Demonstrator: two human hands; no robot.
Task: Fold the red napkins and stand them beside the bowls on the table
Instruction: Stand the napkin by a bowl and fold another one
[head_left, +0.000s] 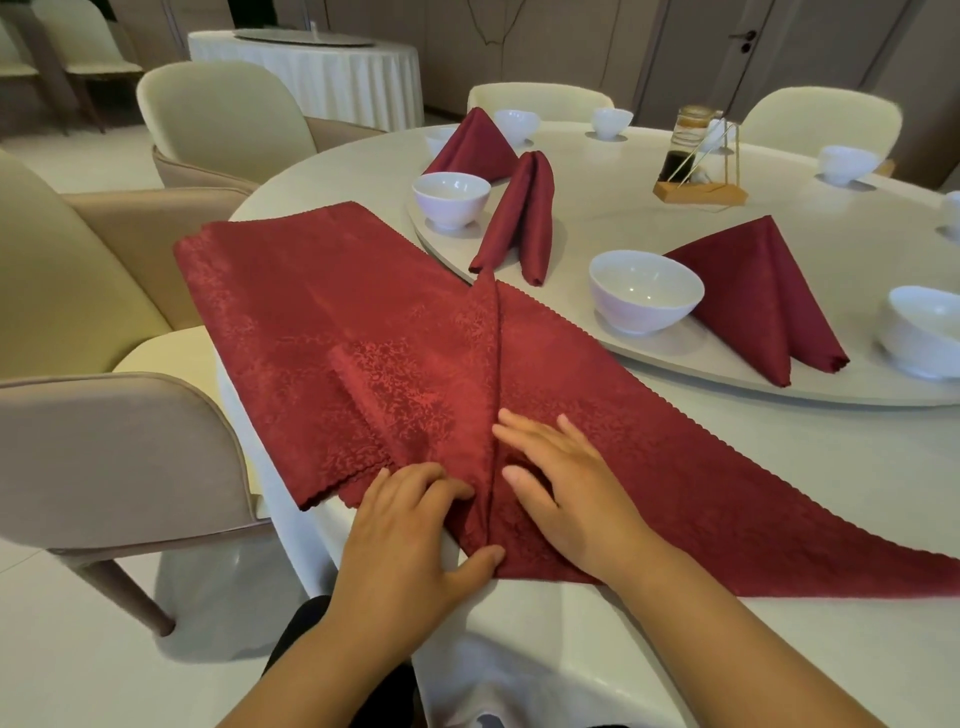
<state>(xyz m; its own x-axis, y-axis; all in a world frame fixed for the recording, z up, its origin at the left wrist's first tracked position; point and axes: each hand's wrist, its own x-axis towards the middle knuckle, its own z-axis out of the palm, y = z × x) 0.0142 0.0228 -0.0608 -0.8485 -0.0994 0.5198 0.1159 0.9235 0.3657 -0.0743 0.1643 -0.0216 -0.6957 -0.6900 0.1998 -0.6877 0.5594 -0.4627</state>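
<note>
- The working napkin lies spread on the near edge of the round table, with a raised centre ridge running away from me. I judge its fold about midway, and it can't stand yet.
- My left hand holds the cloth: its fingers curl over the left flap at the ridge and the thumb is tucked against the near tip.
- My right hand lies flat with straight fingers, pressing the right flap down and gripping nothing.
- The working napkin partly overlaps a flat pile of the same red cloth at my left. I take these for unfolded napkins but can't count them.
- 3 napkins already stand on the turntable. The near standing napkin is just beside the near bowl, the middle standing napkin just beside the left bowl, and the far standing napkin is behind them.
- The far bowl and the right-hand bowl have no napkin beside them, so I reckon several places remain.
- A condiment rack stands mid-table, well apart from my hands.
</note>
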